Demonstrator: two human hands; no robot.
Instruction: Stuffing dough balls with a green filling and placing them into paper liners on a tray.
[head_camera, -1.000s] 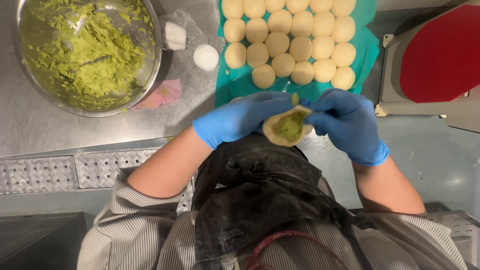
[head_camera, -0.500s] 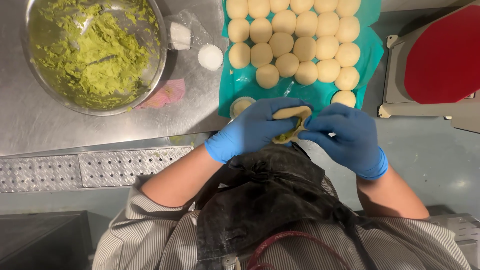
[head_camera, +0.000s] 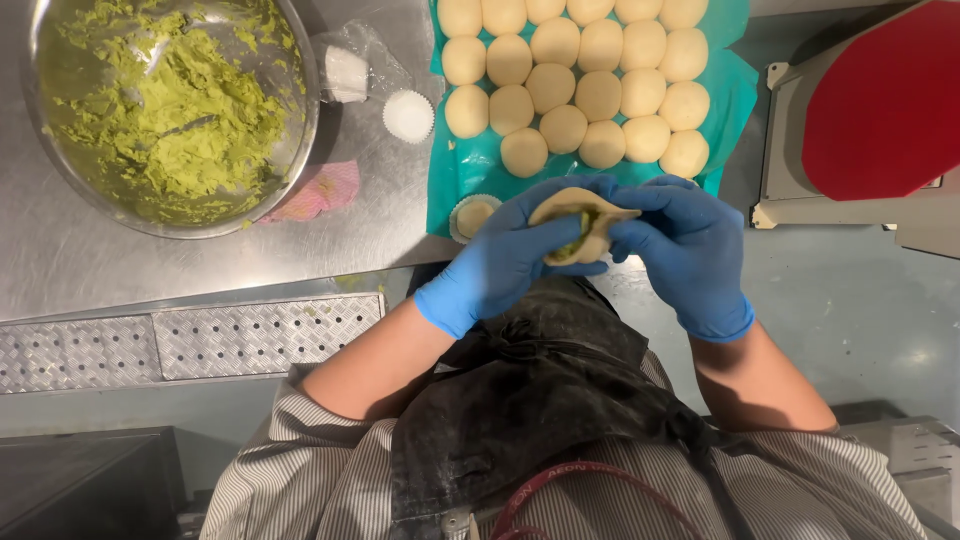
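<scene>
From the head view, the left hand (head_camera: 505, 262) and right hand (head_camera: 690, 250) are both pinched on a dough wrapper (head_camera: 580, 225) with green filling, held above the edge of the teal tray (head_camera: 735, 95). Squeezing too hard could, I reckon, push filling out through the open seam, or tear the thin dough.

Steel worktop (head_camera: 200, 265) carrying it all: a big metal bowl (head_camera: 300, 130) of green paste at the left, a pink scrap (head_camera: 322, 190) just beside its rim, two white paper cups (head_camera: 408, 116) near the middle, and a teal sheet (head_camera: 740, 95) at right, lined with rows of pale dough balls (head_camera: 565, 128)
</scene>
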